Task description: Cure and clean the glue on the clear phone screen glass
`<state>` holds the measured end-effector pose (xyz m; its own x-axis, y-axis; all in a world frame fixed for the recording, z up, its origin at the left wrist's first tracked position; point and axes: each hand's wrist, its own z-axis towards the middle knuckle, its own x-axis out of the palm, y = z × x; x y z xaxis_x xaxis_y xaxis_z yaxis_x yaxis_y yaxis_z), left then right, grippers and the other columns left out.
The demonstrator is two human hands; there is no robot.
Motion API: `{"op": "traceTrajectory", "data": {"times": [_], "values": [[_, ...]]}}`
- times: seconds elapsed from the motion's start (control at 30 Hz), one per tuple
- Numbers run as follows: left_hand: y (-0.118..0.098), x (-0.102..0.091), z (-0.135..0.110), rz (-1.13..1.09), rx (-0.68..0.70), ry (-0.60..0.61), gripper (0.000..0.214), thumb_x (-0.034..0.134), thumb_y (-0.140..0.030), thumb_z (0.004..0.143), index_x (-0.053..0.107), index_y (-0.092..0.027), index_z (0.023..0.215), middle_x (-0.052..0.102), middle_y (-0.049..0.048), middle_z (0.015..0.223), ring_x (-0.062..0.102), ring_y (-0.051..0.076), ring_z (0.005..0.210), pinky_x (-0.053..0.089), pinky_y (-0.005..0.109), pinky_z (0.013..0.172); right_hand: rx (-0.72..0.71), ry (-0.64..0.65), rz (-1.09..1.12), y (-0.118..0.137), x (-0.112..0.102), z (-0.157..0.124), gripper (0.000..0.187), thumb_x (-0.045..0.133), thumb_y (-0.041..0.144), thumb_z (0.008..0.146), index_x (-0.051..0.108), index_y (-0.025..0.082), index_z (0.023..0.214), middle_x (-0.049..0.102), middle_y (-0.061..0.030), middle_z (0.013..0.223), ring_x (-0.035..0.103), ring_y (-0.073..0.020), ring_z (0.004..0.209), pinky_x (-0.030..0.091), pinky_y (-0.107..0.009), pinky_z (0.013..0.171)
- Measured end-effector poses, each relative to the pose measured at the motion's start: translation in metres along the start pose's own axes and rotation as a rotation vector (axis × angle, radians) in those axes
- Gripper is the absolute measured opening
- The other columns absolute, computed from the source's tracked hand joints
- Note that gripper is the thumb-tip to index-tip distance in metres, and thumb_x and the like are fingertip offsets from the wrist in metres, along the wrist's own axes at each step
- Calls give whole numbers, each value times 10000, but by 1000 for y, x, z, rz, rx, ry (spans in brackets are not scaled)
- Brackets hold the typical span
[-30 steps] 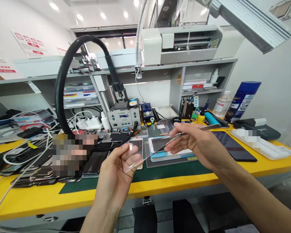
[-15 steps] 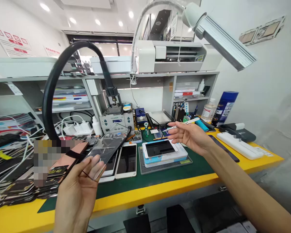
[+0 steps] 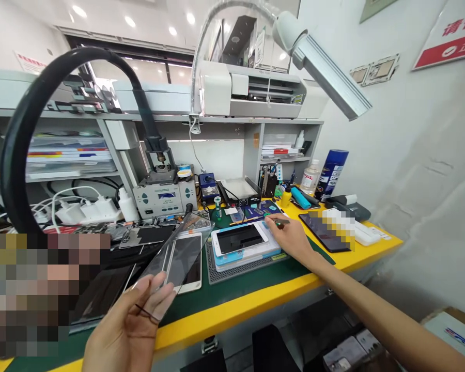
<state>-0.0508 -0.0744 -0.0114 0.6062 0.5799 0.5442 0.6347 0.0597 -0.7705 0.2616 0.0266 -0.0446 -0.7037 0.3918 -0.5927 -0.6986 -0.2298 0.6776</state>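
Note:
My left hand (image 3: pixel 126 315) pinches the lower end of a clear, thin, phone-sized sheet (image 3: pixel 184 250), tilted above the bench. Through the sheet shows a white-framed phone (image 3: pixel 197 281) lying flat. My right hand (image 3: pixel 294 240) has its fingers closed around tweezers (image 3: pixel 281 221), mostly hidden by the fingers. It is just right of a white phone with a dark screen (image 3: pixel 241 238). This phone rests on a blue-and-white box (image 3: pixel 251 261), which sits on a grey perforated mat (image 3: pixel 225 276).
A hot-air station (image 3: pixel 165 199) stands behind, its black hose (image 3: pixel 13 134) arching at the left. Farther right are a teal roll (image 3: pixel 300 198), a dark phone (image 3: pixel 325 232), a clear bottle (image 3: pixel 310 176) and a blue can (image 3: pixel 332 174). A lamp (image 3: pixel 333 77) hangs above.
My view has turned to the right. My right hand has come down with the tweezers to beside the white phone. The clear sheet in my left hand now overlaps the neighbouring white-framed phone.

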Motion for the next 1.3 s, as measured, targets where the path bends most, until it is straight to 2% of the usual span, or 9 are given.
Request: {"op": "traceTrajectory", "data": {"times": [0.3,0.57,0.67,0.83,1.0,1.13,1.3], "values": [[-2,-5,-4,24,-9,-49,127,655,-163,806,728,-185,703,793,77,812,757,206,686,656,260,626,-246,73,-164,-3,-2,-24,323,602,355,995,619,208,1283,618,-107,1340,626,-256,1174,526,-499,1003],[0,-2,-6,34,-7,-49,117,663,-171,816,727,-180,719,791,76,809,755,197,689,654,252,637,-275,153,-194,-4,-5,-34,458,557,407,1010,522,219,1427,552,-138,1461,542,-313,1330,455,-578,1091],[3,0,-6,43,-16,-40,118,666,-157,814,725,-179,714,790,72,799,753,194,679,654,253,636,-271,125,-184,-2,-9,-36,509,494,451,1023,484,203,1467,532,-162,1488,514,-325,1364,442,-562,1121],[8,8,0,73,-14,-32,135,661,-159,813,715,-179,690,790,68,791,751,198,669,653,263,610,-252,-56,-147,-2,-24,-41,417,454,433,1035,567,192,1356,565,-149,1417,512,-287,1349,437,-491,1131],[17,17,8,131,-84,54,136,645,-158,851,726,-144,743,794,89,833,753,193,682,651,272,634,-143,-193,-127,-21,-49,-29,275,602,376,990,650,179,1176,642,-98,1268,628,-248,1147,533,-481,973],[28,27,10,185,-82,174,63,665,-134,840,723,-118,823,787,100,838,747,190,670,641,275,616,-8,-123,-125,-37,-66,-11,250,621,358,986,661,174,1151,681,-79,1165,678,-199,976,585,-403,854],[41,41,10,246,-44,266,132,678,-125,846,696,-102,974,788,138,927,750,186,695,626,266,611,80,-72,-89,-38,-68,-6,261,624,358,984,658,171,1163,680,-79,1171,679,-203,982,586,-408,856]]}}
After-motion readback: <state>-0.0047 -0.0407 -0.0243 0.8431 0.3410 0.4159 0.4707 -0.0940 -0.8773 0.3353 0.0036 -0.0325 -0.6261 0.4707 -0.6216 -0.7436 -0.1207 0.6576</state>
